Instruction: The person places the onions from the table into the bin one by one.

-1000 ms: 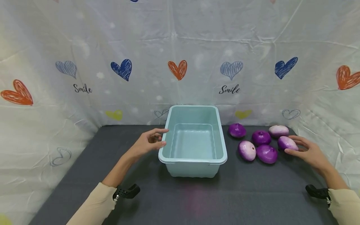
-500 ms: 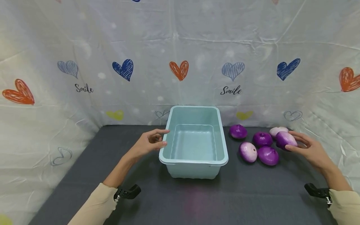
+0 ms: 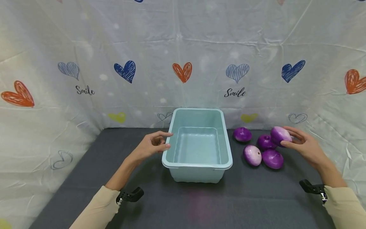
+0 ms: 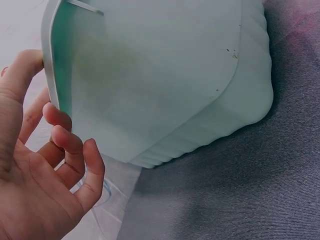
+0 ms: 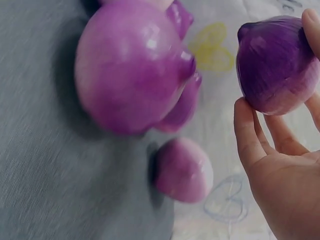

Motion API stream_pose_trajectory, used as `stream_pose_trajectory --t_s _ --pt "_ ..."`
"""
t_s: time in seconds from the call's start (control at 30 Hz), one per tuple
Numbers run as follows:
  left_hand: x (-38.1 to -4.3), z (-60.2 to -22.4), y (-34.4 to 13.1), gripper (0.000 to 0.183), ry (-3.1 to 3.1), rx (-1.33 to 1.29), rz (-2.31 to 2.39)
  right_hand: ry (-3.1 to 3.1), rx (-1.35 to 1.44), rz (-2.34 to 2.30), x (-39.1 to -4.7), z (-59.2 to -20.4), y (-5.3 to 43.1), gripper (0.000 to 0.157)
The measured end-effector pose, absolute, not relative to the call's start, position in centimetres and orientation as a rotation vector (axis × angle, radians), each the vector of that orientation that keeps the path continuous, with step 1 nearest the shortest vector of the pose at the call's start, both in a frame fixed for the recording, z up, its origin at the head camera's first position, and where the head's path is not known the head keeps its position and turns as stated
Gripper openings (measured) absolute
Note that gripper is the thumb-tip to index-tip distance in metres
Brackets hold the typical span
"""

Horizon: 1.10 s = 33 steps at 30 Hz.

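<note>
In the head view, my right hand (image 3: 307, 146) grips a purple onion (image 3: 280, 136) between thumb and fingers, raised over the group at the right. The right wrist view shows this onion (image 5: 280, 65) off the table. Below and left of it lie a dark purple onion (image 3: 266, 143), a glossy purple one (image 3: 273, 159) and a pale one (image 3: 252, 155); another purple onion (image 3: 242, 135) sits farther back. My left hand (image 3: 150, 144) touches the left rim of a light blue plastic bin (image 3: 197, 174) with index finger and thumb, its other fingers loosely curled (image 4: 72, 145).
The bin stands on the dark grey tablecloth (image 3: 183, 206), with bare floor visible inside. Behind the table hangs a white curtain (image 3: 200, 38) printed with hearts. In the right wrist view, a pinkish pale onion (image 5: 185, 170) lies near the cloth's far edge.
My right hand has lifted the onion from the right side of the group and carried it up and left; it now hides the pale onion at the back. The left hand stays at the rim.
</note>
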<state>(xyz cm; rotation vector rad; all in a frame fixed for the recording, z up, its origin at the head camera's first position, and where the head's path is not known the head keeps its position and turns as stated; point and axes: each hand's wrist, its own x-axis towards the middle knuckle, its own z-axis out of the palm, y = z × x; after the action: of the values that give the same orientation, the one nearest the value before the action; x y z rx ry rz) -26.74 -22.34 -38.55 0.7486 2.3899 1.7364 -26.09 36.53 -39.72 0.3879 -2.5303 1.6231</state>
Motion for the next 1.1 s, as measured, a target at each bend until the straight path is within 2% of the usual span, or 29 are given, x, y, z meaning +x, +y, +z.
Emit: stream_pose_trajectory --t_s 0.23,0.43,1.1 --pt "-26.9 -38.4 -22.1 0.045 2.398 0.775 1.739 -2.449 0.373 1.762 -27.0 -38.4 34.3 0.057" --pt "-26.9 -38.4 -22.1 0.044 2.403 0.791 1.738 -2.362 0.496 1.847 -27.8 -37.9 33.1 0.058" --pt "-26.7 -39.0 -22.3 0.043 2.407 0.801 1.756 -2.339 0.69 1.848 -29.8 -36.2 27.7 0.058"
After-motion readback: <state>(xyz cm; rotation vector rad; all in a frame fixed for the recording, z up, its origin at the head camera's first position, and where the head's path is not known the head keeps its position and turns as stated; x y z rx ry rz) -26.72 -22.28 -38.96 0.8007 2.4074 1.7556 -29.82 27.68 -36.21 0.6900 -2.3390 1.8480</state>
